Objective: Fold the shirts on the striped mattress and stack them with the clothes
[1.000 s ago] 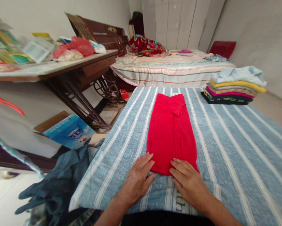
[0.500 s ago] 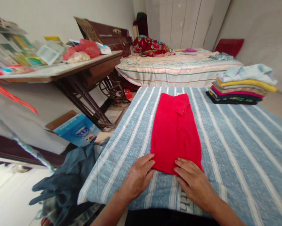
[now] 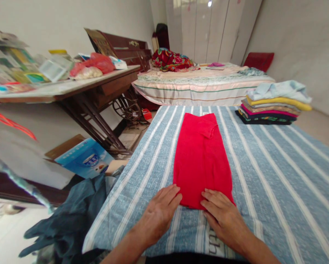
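Observation:
A red garment (image 3: pixel 201 157), folded into a long narrow strip, lies lengthwise on the blue-and-white striped bedspread (image 3: pixel 277 172). My left hand (image 3: pixel 157 214) rests flat at the strip's near left corner, fingers stretched out and touching the red cloth's edge. My right hand (image 3: pixel 222 216) lies flat at the near right corner, its fingertips on the cloth. Neither hand grips anything.
A stack of folded clothes (image 3: pixel 274 102) sits at the bed's far right. A dark blue-grey garment (image 3: pixel 71 220) hangs off the bed's left side. A cluttered wooden table (image 3: pixel 79 84) stands to the left, a blue box (image 3: pixel 84 159) beneath it. A second bed (image 3: pixel 200 82) lies beyond.
Both hands stay flat at the near end of the red strip. Only the view has shifted slightly; the garment lies as before.

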Motion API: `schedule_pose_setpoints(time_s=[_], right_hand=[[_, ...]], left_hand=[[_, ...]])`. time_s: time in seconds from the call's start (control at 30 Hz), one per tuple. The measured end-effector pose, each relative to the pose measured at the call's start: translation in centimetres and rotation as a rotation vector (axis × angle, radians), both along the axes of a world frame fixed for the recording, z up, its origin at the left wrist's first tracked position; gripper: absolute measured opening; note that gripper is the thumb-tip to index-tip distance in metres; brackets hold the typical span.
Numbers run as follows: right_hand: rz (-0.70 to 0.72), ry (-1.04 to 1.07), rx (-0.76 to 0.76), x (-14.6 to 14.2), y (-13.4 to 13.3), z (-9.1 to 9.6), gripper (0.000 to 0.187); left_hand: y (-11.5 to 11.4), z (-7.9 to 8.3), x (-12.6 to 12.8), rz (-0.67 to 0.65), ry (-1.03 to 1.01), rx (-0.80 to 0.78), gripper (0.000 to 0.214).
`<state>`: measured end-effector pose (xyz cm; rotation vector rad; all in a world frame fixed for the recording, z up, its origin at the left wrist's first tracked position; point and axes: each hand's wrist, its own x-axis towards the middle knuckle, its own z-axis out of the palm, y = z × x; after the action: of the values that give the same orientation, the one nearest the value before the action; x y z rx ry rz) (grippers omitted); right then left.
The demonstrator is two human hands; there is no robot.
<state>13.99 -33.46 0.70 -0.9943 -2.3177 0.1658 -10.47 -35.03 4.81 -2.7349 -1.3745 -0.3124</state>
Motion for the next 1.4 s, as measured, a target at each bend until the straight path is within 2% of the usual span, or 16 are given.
schedule_pose_setpoints(time_s=[0.17,0.4,0.6,0.7,0.87,1.03,1.27,1.4], right_hand=[[-0.019,-0.021,-0.03,-0.5,0.1,0.6,0.025],[-0.039,-0.03,-0.032,-0.8,0.2,0.8,0.026],[-0.03,0.01,0.003,-0.9,0.3,0.1,0.026],[-0.027,0.022,-0.002,-0.9,0.3,0.2,0.025],[-0.03,0.033,-0.014,-0.7,0.1,0.3,0.028],[-0.05,0.029,0.003,-0.6,0.0,-0.3,0.033],[-0.187,0.06,0.136,-1.5,0.1,-0.8,0.035],[-0.251,0.046,0.223,-1.9,0.8,-0.7,0.029]], left_hand=[[0.3,0.6,1.3,-0.033,0.155,0.029,0.04],[1.6,0.6,2.1,-0.032,0.238,0.074,0.029],[2.0,-0.4,1.4,-0.033,0.196,0.019,0.031],[2.3,-0.4,1.0,-0.054,0.153,-0.008,0.03],[3.2,1.1,0.8,-0.137,0.069,-0.079,0.023],[4.4,3.0,1.4,-0.128,0.109,-0.199,0.017],[5.9,4.7,1.8,-0.073,0.062,-0.277,0.016],[6.8,5.3,2.0,-0.048,0.057,-0.283,0.016]])
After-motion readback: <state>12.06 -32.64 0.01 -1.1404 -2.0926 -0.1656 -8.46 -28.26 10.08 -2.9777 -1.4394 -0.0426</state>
